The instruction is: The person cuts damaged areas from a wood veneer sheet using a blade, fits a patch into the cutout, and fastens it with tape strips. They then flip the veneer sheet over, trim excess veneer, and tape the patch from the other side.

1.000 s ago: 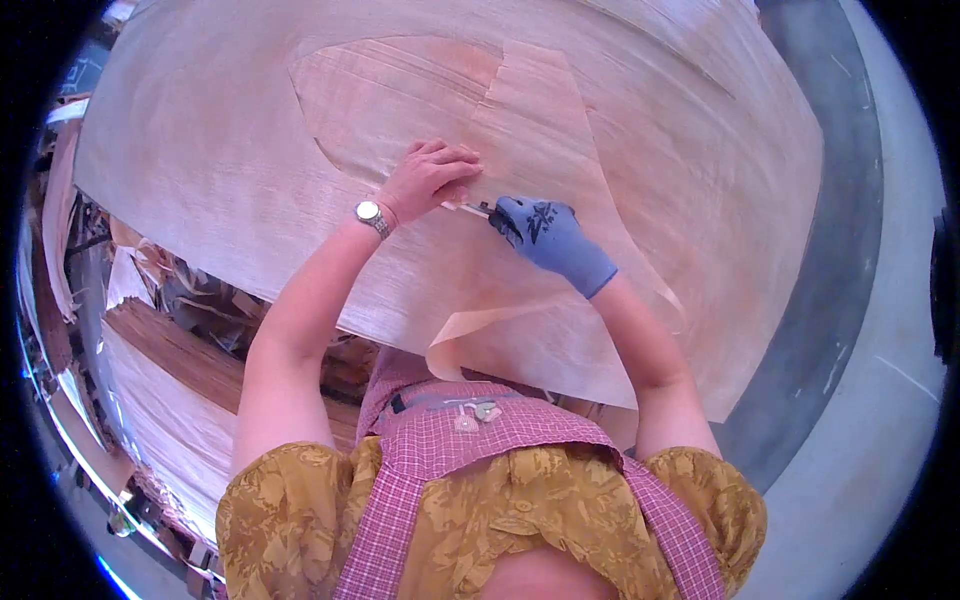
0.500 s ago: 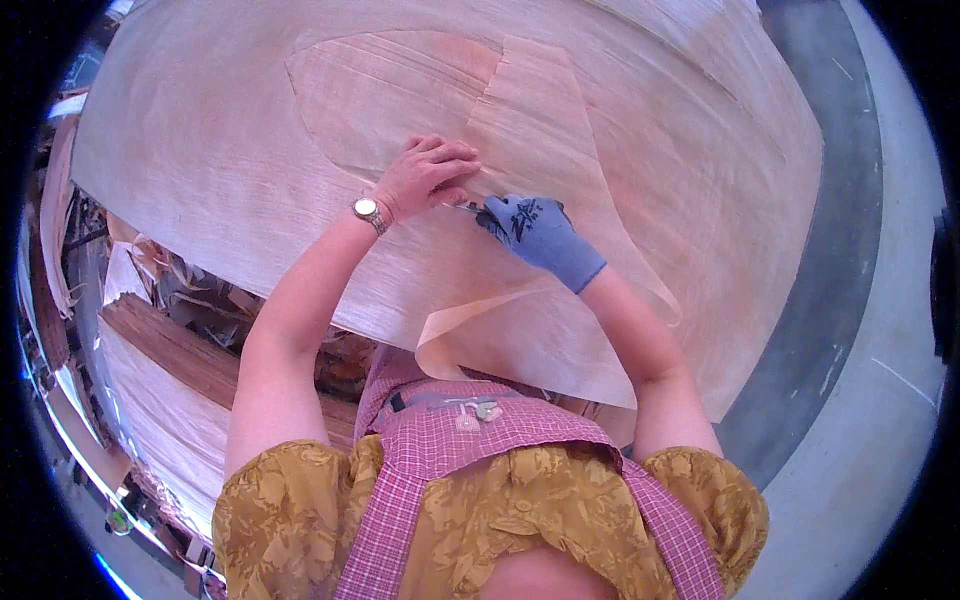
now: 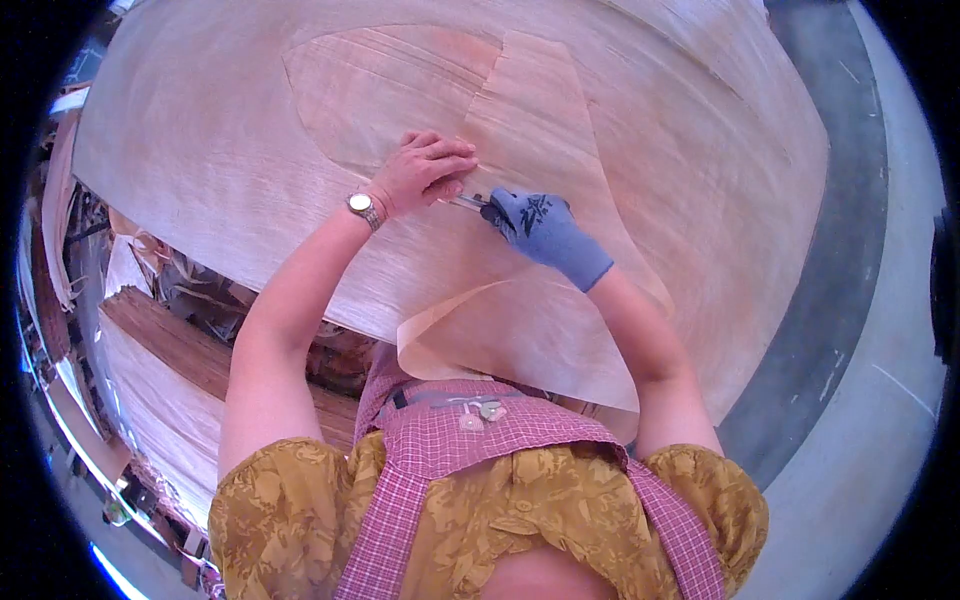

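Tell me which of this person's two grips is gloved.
The right grip, covered by a blue glove and holding a slim tool; the left grip is bare, with a wristwatch at its wrist.

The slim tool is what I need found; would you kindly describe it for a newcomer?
Over the big pale sheet, find the blue-gloved right hand. The slim tool juts from it toward the bare left hand, its silvery shine setting it apart from sheet, glove and skin.

The veneer curl (image 3: 422, 345) has widened toward the apron's (image 3: 500, 432) left side. The left hand (image 3: 424, 174) has edged slightly that way too.
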`<state>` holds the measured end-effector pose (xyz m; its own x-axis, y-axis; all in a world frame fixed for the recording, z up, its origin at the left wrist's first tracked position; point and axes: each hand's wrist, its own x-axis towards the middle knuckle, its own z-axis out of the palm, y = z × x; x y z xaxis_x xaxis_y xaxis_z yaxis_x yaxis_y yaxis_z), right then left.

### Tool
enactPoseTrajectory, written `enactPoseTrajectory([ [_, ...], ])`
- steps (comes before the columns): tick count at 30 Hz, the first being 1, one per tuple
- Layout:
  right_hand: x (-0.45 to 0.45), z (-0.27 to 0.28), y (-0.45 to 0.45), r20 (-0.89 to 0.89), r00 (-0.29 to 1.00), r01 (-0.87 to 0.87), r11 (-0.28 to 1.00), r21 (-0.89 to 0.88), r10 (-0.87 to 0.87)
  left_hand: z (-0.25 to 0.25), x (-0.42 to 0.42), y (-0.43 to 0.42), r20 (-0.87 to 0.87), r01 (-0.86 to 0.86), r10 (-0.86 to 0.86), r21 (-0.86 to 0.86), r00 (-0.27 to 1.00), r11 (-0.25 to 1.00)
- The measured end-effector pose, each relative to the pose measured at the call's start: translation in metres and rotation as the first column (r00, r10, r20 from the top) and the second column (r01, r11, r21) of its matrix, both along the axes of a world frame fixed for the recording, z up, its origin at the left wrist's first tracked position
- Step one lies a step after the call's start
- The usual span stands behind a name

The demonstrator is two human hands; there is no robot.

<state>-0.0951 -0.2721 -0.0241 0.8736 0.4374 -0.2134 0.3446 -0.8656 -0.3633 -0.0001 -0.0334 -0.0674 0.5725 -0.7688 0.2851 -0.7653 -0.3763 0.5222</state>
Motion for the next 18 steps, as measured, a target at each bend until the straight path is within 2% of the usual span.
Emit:
enactPoseTrajectory([
  [11,0.002,-0.001,-0.002,0.076,0.991,-0.105,0.992,-0.071,0.111,0.004,0.001,-0.001,0.018,0.004,-0.004,0.011,1.000,1.000],
  [14,0.005,0.006,-0.003,0.050,0.992,-0.107,0.990,-0.094,0.112,0.007,0.001,-0.001,-0.039,0.021,-0.019,0.047,0.999,0.999],
  [17,-0.004,0.003,-0.016,0.099,0.990,-0.089,0.993,-0.084,0.097,0.006,0.001,-0.001,-0.019,0.014,-0.013,0.060,1.000,0.998],
  [18,-0.008,0.002,-0.024,0.065,0.993,-0.094,0.987,-0.130,0.103,0.007,0.001,-0.001,-0.030,0.014,-0.013,0.062,0.999,0.998],
])
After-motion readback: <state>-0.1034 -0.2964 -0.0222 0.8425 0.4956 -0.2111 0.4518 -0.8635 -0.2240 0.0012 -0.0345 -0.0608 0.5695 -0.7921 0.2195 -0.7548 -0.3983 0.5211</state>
